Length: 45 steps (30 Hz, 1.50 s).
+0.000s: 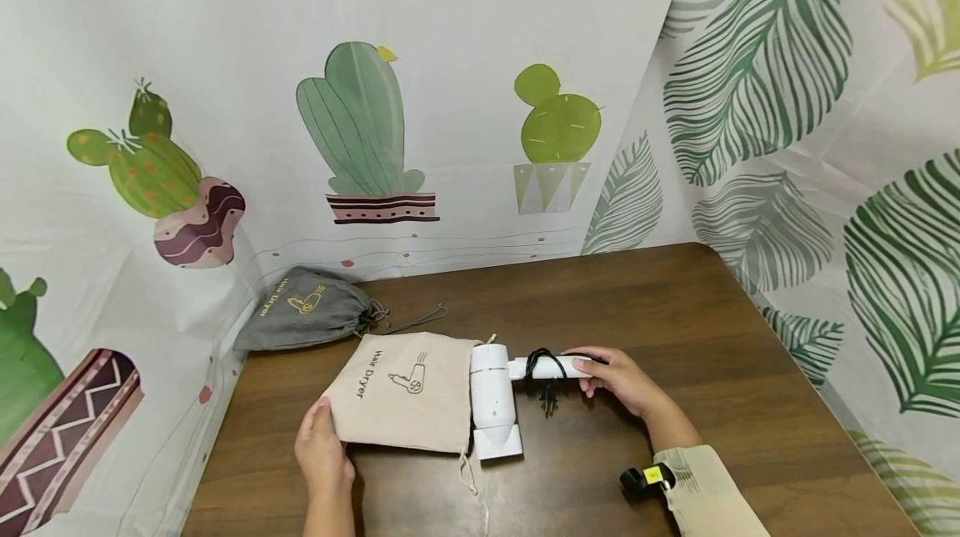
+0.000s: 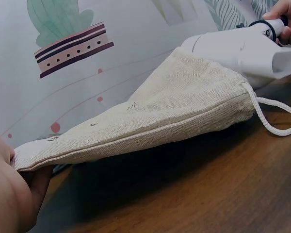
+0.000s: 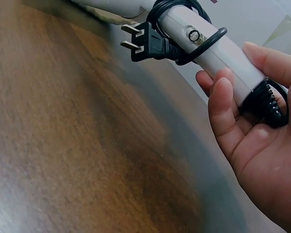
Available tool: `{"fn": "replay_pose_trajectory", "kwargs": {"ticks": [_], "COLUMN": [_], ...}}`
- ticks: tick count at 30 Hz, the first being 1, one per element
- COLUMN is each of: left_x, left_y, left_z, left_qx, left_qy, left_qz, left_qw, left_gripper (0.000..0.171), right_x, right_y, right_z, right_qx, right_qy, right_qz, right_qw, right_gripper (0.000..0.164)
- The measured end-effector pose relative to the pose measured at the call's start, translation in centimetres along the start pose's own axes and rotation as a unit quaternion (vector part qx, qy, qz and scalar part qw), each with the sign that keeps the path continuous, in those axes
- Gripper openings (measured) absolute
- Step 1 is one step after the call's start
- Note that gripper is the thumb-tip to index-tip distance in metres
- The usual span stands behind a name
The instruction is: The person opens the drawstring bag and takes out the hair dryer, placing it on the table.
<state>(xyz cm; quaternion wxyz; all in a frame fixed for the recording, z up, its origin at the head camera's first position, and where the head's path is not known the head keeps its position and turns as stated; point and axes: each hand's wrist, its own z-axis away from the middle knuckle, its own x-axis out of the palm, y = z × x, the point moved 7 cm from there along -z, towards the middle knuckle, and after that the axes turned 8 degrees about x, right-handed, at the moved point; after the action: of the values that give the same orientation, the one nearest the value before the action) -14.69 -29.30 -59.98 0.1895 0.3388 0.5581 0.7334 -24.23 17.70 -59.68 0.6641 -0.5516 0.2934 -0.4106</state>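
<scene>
A white hair dryer [image 1: 492, 399] lies crosswise at the mouth of a beige drawstring bag [image 1: 442, 412] printed "Hair Dryer". Whether any of the dryer is inside the bag, I cannot tell. My left hand [image 1: 324, 447] pinches the bag's closed end, thumb on top, holding that end raised off the table in the left wrist view. With my right hand [image 1: 618, 383] I grip the end of the dryer's handle [image 3: 223, 58]. A black cord is wound around the handle, and its two-pronged plug [image 3: 155, 43] hangs beside it. The bag's white drawstring [image 2: 269, 116] dangles from the mouth corner.
A grey drawstring bag [image 1: 300, 312], also printed "Hair Dryer", lies at the table's back left, its dark cord trailing right. The brown wooden table [image 1: 637, 295] meets a patterned cloth backdrop [image 1: 465, 137] behind. A black wrist camera [image 1: 641, 481] sits at my right sleeve.
</scene>
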Motion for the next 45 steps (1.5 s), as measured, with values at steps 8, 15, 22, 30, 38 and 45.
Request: {"fn": "replay_pose_trajectory", "kwargs": {"ticks": [8,15,22,30,38,45], "left_x": [-0.5,-0.7,-1.1,-2.1,-3.4,-4.1], "left_y": [0.0,0.4,0.5,0.1,0.4,0.6], "left_z": [-0.1,0.2,0.3,0.3,0.2,-0.1], "left_qx": [-0.003,0.000,-0.011,-0.010,0.004,-0.018], "left_qy": [-0.001,0.006,0.011,0.022,0.023,0.037], "left_qz": [0.015,0.010,0.020,0.016,0.035,0.046], "left_qw": [0.9999,0.9999,0.9997,0.9996,0.9991,0.9981], "left_gripper": [0.021,0.022,0.019,0.020,0.019,0.018], "right_x": [-0.1,-0.2,-0.6,-0.7,-0.8,-1.4], "right_y": [-0.1,-0.4,-0.2,-0.2,-0.2,-0.2], "right_z": [0.2,0.3,0.5,0.8,0.8,0.9], "right_qx": [0.005,-0.006,-0.005,0.000,-0.008,-0.014], "right_qy": [0.002,0.007,0.018,0.027,0.045,0.074], "right_qz": [-0.008,-0.010,-0.027,-0.039,-0.045,-0.060], "right_qw": [1.000,1.000,0.999,0.999,0.998,0.995], "right_gripper": [0.047,0.047,0.048,0.042,0.034,0.025]}}
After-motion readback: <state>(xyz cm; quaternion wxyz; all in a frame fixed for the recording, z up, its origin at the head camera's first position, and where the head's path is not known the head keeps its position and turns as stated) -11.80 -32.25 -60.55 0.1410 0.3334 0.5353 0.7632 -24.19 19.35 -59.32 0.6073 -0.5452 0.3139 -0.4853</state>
